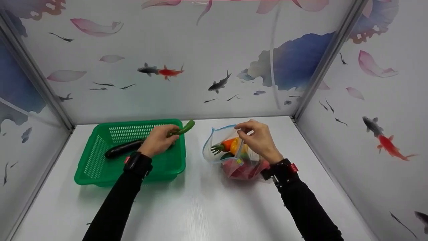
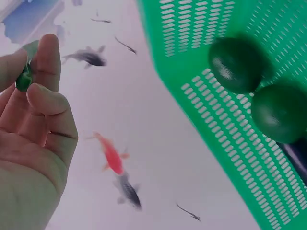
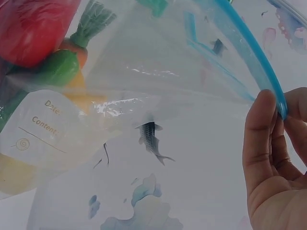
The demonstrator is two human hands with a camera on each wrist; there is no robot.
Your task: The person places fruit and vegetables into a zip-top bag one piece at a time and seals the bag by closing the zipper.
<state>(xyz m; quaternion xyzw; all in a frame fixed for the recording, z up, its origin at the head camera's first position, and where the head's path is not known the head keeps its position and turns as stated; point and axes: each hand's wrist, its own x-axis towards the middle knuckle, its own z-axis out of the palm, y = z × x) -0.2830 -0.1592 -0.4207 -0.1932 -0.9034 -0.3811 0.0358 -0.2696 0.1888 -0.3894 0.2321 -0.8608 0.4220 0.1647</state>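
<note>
Left hand pinches a long green pepper between thumb and fingers, held above the bag-side edge of the green perforated basket, tip pointing toward the bag. Right hand pinches the blue zip edge of a clear zip-top bag and holds that side of the mouth up; mouth is open. Bag stands on the white table, just right of the basket and apart from it. Progress, my read: bagging of the produce is well along but not finished. In the bag: a carrot with its green top, a yellow-orange piece (probably a bell pepper), a green item, and a big red item low down; exact count can't be told through the film and the label. Pepper in hand is out of the basket, not yet in the bag. Left in the basket: a dark eggplant and, per the left wrist view, two round green items, type unclear; left arm blocks part of the basket, so there could be more. Remaining, by my judgement: pepper in, those three in, then zip it closed. Main risk: bag lip folding inward if that pinch slips.
</note>
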